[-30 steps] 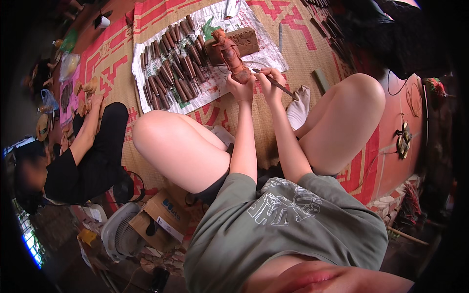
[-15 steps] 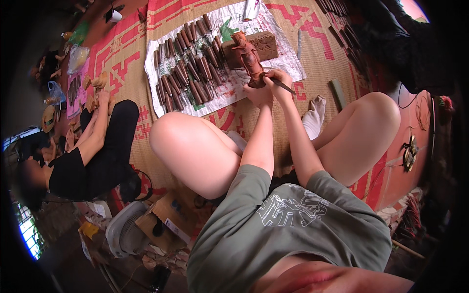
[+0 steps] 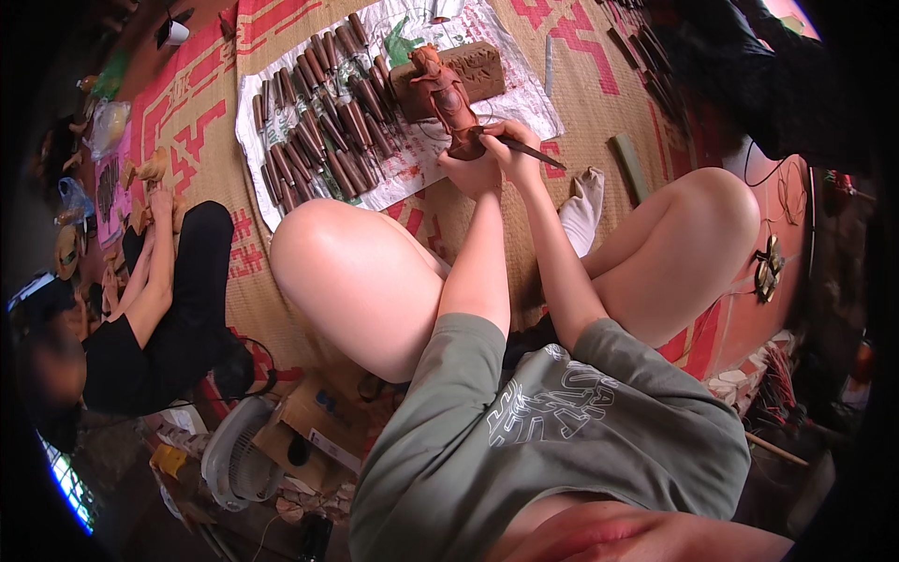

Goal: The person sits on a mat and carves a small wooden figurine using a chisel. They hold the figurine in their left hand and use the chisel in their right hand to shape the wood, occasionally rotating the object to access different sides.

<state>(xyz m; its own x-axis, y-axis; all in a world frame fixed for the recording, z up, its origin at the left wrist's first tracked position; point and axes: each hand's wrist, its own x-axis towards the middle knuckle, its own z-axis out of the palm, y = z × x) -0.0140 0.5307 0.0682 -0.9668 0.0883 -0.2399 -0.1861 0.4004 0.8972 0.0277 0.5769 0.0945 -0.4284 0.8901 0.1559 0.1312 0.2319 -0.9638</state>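
A reddish-brown carved figurine point(image 3: 444, 98) leans tilted against a brown carved block point(image 3: 485, 73) on the white sheet. My left hand point(image 3: 471, 174) is closed around the figurine's lower end. In my right hand point(image 3: 510, 148), pinched between the fingers, is a slim dark-handled carving tool point(image 3: 538, 155). Its tip meets the lower part of the figurine, though the exact contact is hidden by my fingers. To the left, several brown-handled carving tools point(image 3: 351, 122) lie in rows on the sheet.
The white sheet point(image 3: 412, 192) covers part of a red-and-tan woven mat point(image 3: 206, 122). A greenish flat bar point(image 3: 629, 169) lies near my right knee. More dark tools point(image 3: 646, 66) lie at the far right. At left sits another person point(image 3: 159, 290), hands on a pale carving point(image 3: 150, 173). A fan point(image 3: 239, 450) stands lower left.
The whole view has shifted, so the scene sits farther left and slightly higher. Both hands keep their holds on the figurine and the carving tool; the tool's handle lies slightly flatter.
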